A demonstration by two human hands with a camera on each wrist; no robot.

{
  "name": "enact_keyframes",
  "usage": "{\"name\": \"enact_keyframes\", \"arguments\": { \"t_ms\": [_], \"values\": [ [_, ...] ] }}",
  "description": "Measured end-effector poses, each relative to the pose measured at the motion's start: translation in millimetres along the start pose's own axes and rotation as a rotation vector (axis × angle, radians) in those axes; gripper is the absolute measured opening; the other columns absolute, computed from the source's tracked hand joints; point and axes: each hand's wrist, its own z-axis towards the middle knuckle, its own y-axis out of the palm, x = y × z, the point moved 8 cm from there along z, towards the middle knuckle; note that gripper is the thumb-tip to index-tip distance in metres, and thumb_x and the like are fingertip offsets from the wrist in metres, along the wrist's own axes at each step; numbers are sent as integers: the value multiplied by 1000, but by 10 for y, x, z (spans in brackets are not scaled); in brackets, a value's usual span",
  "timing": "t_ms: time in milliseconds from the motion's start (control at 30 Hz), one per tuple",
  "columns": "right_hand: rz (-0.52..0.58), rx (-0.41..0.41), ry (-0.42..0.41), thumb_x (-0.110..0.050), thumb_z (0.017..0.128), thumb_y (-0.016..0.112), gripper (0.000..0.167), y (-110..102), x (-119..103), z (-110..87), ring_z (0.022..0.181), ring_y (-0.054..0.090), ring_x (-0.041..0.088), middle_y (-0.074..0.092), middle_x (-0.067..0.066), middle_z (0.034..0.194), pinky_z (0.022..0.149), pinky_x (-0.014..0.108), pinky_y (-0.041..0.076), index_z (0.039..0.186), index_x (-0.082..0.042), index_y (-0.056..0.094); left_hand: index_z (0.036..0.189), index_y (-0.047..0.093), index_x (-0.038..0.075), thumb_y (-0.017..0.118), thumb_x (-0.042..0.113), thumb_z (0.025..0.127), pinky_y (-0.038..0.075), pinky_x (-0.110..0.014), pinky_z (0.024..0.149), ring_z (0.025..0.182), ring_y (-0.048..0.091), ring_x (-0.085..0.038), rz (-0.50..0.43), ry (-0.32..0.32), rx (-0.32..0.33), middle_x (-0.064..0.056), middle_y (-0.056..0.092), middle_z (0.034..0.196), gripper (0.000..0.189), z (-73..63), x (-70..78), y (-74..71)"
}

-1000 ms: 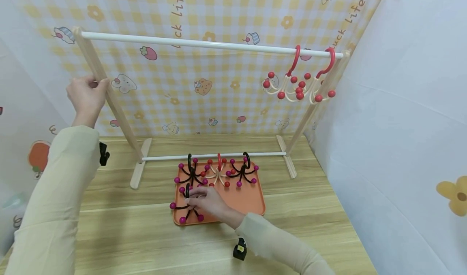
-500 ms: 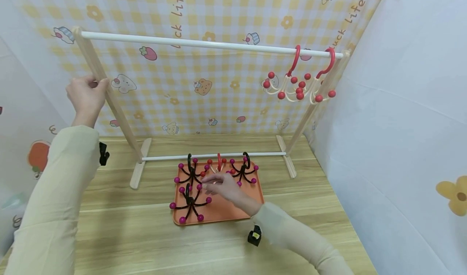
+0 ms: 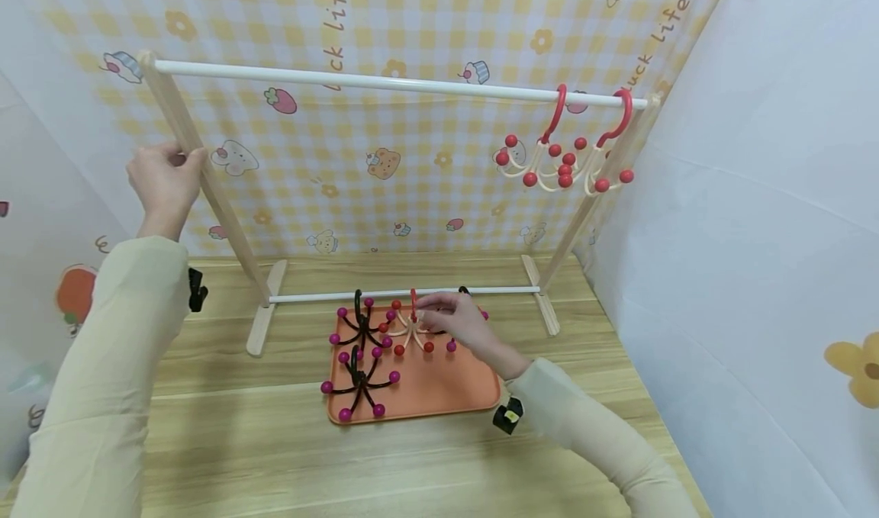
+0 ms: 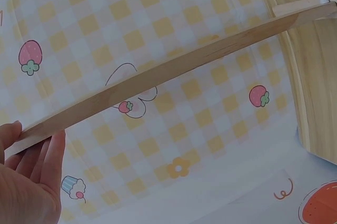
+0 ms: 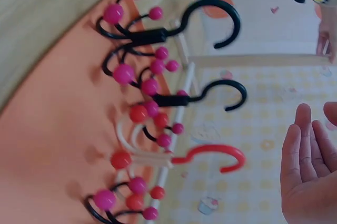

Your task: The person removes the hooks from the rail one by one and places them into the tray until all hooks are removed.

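Note:
My left hand (image 3: 165,186) grips the rack's left wooden post (image 3: 223,217), thumb on one side and fingers on the other in the left wrist view. My right hand (image 3: 462,323) is over the orange tray (image 3: 449,388), just beside the red hook of a cream hanger (image 3: 411,331) with red balls. In the right wrist view, its fingers (image 5: 303,150) are extended, apart from that red hook (image 5: 216,155). Two black octopus-style hangers with magenta balls, one at the back (image 3: 363,326) and one in front (image 3: 360,381), lie on the tray's left. My right hand partly hides a third black hanger.
Two red-hooked hangers, one inner (image 3: 542,143) and one outer (image 3: 600,144), hang from the right end of the rack's white top rod (image 3: 384,83). A lower rod (image 3: 309,297) runs behind the tray. A white wall (image 3: 748,220) stands on the right.
My right hand has left the front black hanger and moved right and back to the red-hooked hanger on the tray. My left hand stays on the post.

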Motion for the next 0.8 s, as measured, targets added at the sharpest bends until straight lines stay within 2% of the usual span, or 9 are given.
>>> {"name": "enact_keyframes", "arguments": {
  "t_ms": [67, 200, 300, 400, 533, 667, 800],
  "values": [
    [-21, 25, -16, -7, 85, 57, 27, -76, -55, 8, 79, 61, 23, 63, 13, 92, 69, 35, 49, 108, 7, 56, 119, 55, 6, 46, 37, 88, 39, -25, 79, 119, 35, -20, -2, -2, -1, -11, 57, 114, 45, 4, -5, 1],
    [-39, 87, -34, -11, 85, 58, 28, -246, -133, 29, 83, 59, 30, 61, 18, 98, 72, 34, 48, 109, 5, 57, 120, 54, 6, 46, 37, 88, 40, -25, 81, 119, 35, -19, -11, -7, -4, -11, 56, 114, 45, 17, -14, 6],
    [-40, 128, -24, -13, 85, 59, 28, -360, -216, 30, 84, 59, 29, 59, 17, 101, 75, 35, 47, 109, 2, 58, 119, 54, 6, 47, 36, 88, 39, -26, 84, 119, 35, -18, -17, -6, -3, -9, 57, 113, 44, 24, -18, 3],
    [-44, 160, -33, -14, 84, 60, 28, -486, -310, 33, 83, 60, 25, 60, 15, 101, 76, 38, 46, 108, 1, 58, 119, 55, 6, 47, 36, 88, 39, -25, 81, 119, 35, -18, -14, -2, 2, -8, 58, 112, 44, 25, -20, 2],
    [-44, 201, -58, -15, 84, 60, 30, -649, -489, 27, 82, 60, 23, 59, 16, 101, 78, 40, 45, 109, 2, 57, 117, 56, 5, 47, 36, 87, 39, -23, 78, 118, 36, -18, -13, 2, 7, -7, 60, 109, 44, 25, -21, -1],
    [-49, 235, -93, -17, 84, 60, 31, -806, -712, 12, 83, 59, 22, 58, 17, 106, 79, 39, 45, 109, 2, 57, 117, 57, 5, 48, 36, 87, 37, -25, 81, 118, 35, -18, -18, 7, 15, -3, 62, 104, 44, 23, -16, -7],
    [-59, 269, -168, -17, 85, 60, 30, -951, -953, -9, 82, 59, 22, 60, 14, 105, 77, 36, 46, 108, 1, 58, 116, 57, 4, 48, 36, 87, 36, -27, 84, 119, 34, -19, -22, 9, 18, 1, 64, 99, 44, 18, -13, -10]
  ]
}}
